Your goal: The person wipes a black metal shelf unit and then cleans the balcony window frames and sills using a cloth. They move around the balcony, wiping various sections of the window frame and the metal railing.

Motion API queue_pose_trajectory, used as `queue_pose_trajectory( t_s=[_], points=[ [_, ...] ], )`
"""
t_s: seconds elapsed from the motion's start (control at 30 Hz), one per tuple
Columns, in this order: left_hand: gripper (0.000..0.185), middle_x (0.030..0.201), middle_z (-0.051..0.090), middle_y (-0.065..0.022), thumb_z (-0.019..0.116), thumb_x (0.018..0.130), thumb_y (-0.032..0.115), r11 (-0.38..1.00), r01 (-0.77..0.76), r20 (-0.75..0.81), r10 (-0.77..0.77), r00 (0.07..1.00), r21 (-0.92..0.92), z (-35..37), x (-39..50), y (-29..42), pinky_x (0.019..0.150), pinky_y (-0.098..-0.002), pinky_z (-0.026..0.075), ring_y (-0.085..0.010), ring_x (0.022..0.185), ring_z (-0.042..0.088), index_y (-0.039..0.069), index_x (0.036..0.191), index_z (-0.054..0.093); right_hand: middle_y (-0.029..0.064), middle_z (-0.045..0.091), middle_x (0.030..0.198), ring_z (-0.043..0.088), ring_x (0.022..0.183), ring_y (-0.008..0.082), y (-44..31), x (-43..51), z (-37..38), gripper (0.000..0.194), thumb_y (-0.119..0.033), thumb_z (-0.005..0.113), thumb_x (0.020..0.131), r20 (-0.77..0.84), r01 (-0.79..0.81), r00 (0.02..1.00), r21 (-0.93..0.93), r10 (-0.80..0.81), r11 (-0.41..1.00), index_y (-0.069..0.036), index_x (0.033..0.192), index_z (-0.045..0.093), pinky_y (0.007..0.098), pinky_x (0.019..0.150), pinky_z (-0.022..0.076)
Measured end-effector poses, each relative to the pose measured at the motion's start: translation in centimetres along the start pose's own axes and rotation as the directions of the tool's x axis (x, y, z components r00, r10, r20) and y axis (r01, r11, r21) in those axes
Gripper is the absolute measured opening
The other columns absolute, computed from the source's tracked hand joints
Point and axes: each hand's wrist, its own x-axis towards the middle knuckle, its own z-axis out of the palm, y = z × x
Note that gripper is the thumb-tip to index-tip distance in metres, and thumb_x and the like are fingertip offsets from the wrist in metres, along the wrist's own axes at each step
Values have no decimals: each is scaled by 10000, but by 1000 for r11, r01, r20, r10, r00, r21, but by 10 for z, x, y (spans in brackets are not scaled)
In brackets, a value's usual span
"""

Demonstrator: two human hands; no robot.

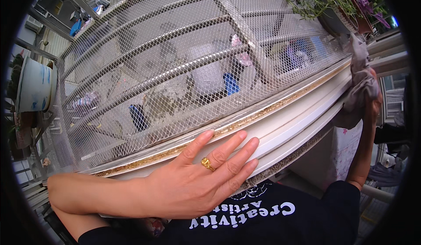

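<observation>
My left hand (200, 179), with a gold ring, lies palm down across the white window sill track (283, 123). Its fingers are spread and hold nothing. At the right, my right hand (375, 90) grips a crumpled grey cloth (361, 84) at the frame's far end, and the cloth covers part of that hand. A brown, dirty strip (250, 115) runs along the track's outer groove. Dark grime coats the sill's near edge (289, 156), close to my black printed T-shirt (263, 212).
Beyond the track stretches a wire mesh (148, 80) over metal bars (184, 67). Potted plants (329, 5) stand at the upper right, and a white, blue-stained pot (36, 84) is at the left. Blurred objects lie far below the mesh.
</observation>
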Motion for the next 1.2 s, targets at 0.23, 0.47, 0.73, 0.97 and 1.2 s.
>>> queue_pose_trajectory(
  t_s=[0.23, 0.47, 0.73, 0.97, 1.2],
  points=[
    [345, 1298, 542, -94, 509, 890, 280, 995, 72, -87, -78, 993, -74, 7, 0, 5, 1076, -534, 193, -227, 1183, 536, 109, 1179, 589, 188, 551, 1178, 498, 1117, 333, -45, 22, 72, 403, -200, 598, 738, 493, 300, 866, -378, -84, 876, 1, 1084, 643, 416, 987, 339],
    [320, 1275, 560, -57, 501, 867, 273, 986, 92, -117, -109, 987, -142, 8, 2, 3, 1041, -481, 248, -205, 1164, 538, 135, 1131, 617, 193, 599, 1116, 577, 987, 342, -76, 40, 119, 359, -258, 693, 752, 738, 435, 641, -126, -209, 892, -74, 1058, 669, 447, 850, 397],
    [332, 1297, 540, -72, 508, 868, 283, 977, 122, -196, -156, 968, -174, 15, 0, 9, 1069, -490, 225, -218, 1207, 495, 119, 1137, 613, 173, 615, 1067, 597, 902, 318, -86, 47, 142, 418, -233, 718, 743, 761, 537, 571, -64, -306, 841, -86, 1121, 616, 405, 757, 430],
    [343, 1265, 561, -89, 541, 865, 292, 991, 82, -149, -97, 984, -105, 7, 0, 4, 1029, -493, 286, -218, 1152, 541, 110, 1149, 599, 172, 598, 1121, 587, 976, 327, -94, 38, 147, 414, -214, 695, 753, 734, 589, 580, -80, -352, 804, -38, 1121, 624, 408, 821, 424],
    [333, 1273, 561, -78, 548, 852, 257, 996, 81, -328, -62, 943, 43, 14, -3, 12, 1077, -536, 214, -243, 1202, 521, 93, 1136, 608, 163, 469, 1335, 445, 1243, 333, -123, 24, 181, 487, -233, 636, 772, 878, 722, 250, 112, -408, 683, -77, 1228, 564, 485, 1023, 289]
  ],
)
